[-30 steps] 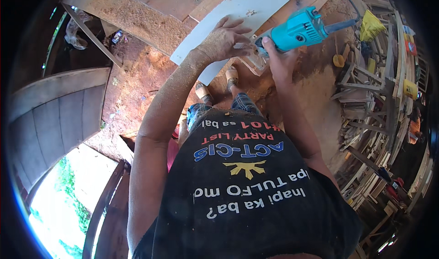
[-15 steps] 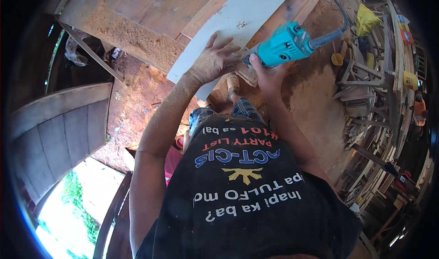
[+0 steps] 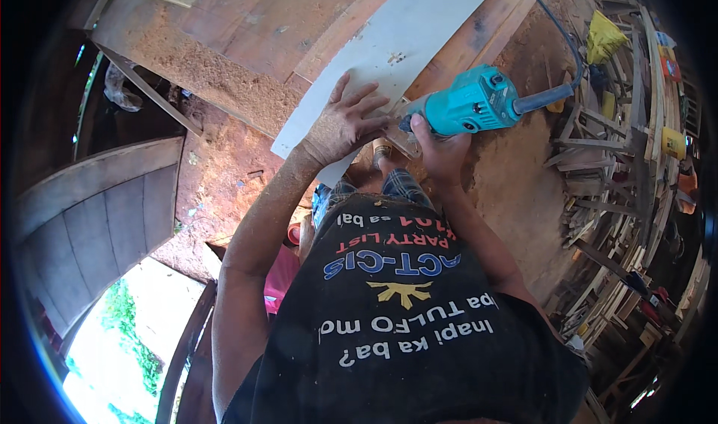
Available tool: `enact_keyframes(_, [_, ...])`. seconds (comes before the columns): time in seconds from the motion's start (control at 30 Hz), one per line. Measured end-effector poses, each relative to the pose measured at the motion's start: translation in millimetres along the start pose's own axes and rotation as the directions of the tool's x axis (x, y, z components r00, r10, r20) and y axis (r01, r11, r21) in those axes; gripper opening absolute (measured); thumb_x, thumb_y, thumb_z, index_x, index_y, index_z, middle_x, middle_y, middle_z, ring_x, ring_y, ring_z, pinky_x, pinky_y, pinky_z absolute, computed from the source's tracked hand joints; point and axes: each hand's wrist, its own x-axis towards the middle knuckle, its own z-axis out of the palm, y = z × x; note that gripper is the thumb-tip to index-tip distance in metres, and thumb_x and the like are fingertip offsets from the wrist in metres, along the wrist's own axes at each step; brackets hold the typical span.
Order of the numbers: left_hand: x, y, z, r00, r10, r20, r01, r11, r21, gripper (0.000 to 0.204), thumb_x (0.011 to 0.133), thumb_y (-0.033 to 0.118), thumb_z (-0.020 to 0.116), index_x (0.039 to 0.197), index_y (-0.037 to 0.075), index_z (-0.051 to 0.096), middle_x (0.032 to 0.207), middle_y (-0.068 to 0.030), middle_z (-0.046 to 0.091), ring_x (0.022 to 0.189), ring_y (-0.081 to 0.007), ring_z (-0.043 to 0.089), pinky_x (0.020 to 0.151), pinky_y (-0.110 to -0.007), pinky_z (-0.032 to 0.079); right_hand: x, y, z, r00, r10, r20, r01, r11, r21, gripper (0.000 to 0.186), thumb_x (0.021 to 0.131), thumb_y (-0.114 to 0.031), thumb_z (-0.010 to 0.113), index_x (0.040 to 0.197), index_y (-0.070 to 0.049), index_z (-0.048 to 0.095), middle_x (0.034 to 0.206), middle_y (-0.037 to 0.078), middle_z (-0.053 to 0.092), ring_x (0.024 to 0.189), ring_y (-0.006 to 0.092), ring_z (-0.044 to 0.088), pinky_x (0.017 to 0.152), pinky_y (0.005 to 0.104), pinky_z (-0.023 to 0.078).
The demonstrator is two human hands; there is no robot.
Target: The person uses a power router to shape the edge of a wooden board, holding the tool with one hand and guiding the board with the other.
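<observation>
Grips blue-green power tool (image 3: 475,106) tight in R hand (image 3: 443,156), upper part of frame, a bit R of ctr. Puts R thumb on near side of tool, w/ rest of R fingers hidden behind it. Points front end of tool L, twd L hand (image 3: 345,125), & back end R. Lets cord (image 3: 574,59) run out of back end, then bend up to top edge of frame.

Rests L hand on wht sheet (image 3: 422,20), upper mid of frame, w/ fingers (image 3: 360,96) spread wide & thumb side nr tool. Has hands apart, w/ front of tool b/w them. Can't tell about touch b/w L thumb & tool.

Has wht sheet on a slant over brown boards of table (image 3: 247,20), w/ lots of sawdust (image 3: 217,72) nr table edge, upper L.

Wears blk shirt (image 3: 449,349) w/ big letters, btm mid, + blue plaid shorts (image 3: 404,185) nr ctr. Has dust stuck on L arm (image 3: 254,229).

Shows yellow bag (image 3: 604,39) upper R, nr big pile of wood strips (image 3: 598,188) down R side. Shows gray panel (image 3: 112,207) mid L, red-brown dirt floor (image 3: 224,151) just R of it, & green plants (image 3: 131,327) in bright light, btm L.
</observation>
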Motion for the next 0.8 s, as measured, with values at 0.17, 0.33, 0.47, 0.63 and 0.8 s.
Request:
enact_keyframes(0.17, [0, 2, 9, 0.999, 0.049, -0.002, -0.049, 0.997, 0.064, 0.028, 0.081, 0.039, 0.072, 0.106, 0.028, 0.074, 0.132, 0.0007, 0.060, 0.137, -0.0236, 0.043, 0.118, -0.064, 0.014, -8, 0, 4, 0.994, 0.101, -0.030, -0.101, 0.995, 0.012, 0.039, 0.081, -0.002, 0.075, 0.114, 0.003, 0.055, 0.102, 0.008, 0.065, 0.090, 0.0151, 0.065, 0.080, 0.0307, 0.054])
enact_keyframes(0.33, [5, 4, 7, 0.999, 0.031, 0.019, -0.033, 0.995, 0.091, 0.031, 0.080, 0.038, 0.072, 0.110, 0.032, 0.072, 0.135, -0.0005, 0.055, 0.141, -0.0270, 0.036, 0.115, -0.069, 0.012, -11, 1, 3, 0.998, 0.055, -0.006, -0.056, 0.996, -0.068, 0.043, 0.080, -0.001, 0.074, 0.117, 0.002, 0.052, 0.104, 0.008, 0.064, 0.091, 0.0156, 0.065, 0.081, 0.0311, 0.054])
enact_keyframes(0.47, [11, 7, 8, 0.998, 0.021, 0.052, -0.028, 0.988, 0.150, 0.031, 0.079, 0.037, 0.071, 0.110, 0.032, 0.071, 0.138, -0.0009, 0.052, 0.143, -0.0290, 0.033, 0.112, -0.074, 0.012, -12, 0, 5, 0.998, -0.065, -0.005, 0.063, 0.991, -0.120, 0.042, 0.080, -0.002, 0.074, 0.116, 0.001, 0.053, 0.103, 0.007, 0.064, 0.092, 0.0150, 0.065, 0.081, 0.0307, 0.054])
enact_keyframes(0.63, [14, 8, 13, 1.000, 0.012, 0.023, -0.016, 0.980, 0.199, 0.024, 0.081, 0.034, 0.068, 0.104, 0.027, 0.070, 0.140, -0.0008, 0.050, 0.144, -0.0314, 0.031, 0.105, -0.080, 0.015, -8, -2, 8, 0.994, -0.105, -0.009, 0.104, 0.992, -0.077, 0.037, 0.079, -0.002, 0.075, 0.112, 0.000, 0.056, 0.101, 0.006, 0.065, 0.091, 0.0143, 0.065, 0.081, 0.0299, 0.053])
enact_keyframes(0.8, [22, 6, 11, 0.997, 0.003, 0.082, -0.023, 0.970, 0.242, 0.023, 0.082, 0.032, 0.067, 0.104, 0.026, 0.070, 0.141, -0.0011, 0.049, 0.144, -0.0318, 0.030, 0.100, -0.082, 0.020, -2, -4, 11, 0.990, -0.135, -0.035, 0.133, 0.989, -0.067, 0.030, 0.078, -0.002, 0.075, 0.105, 0.001, 0.061, 0.098, 0.006, 0.067, 0.088, 0.0137, 0.066, 0.079, 0.0299, 0.054])
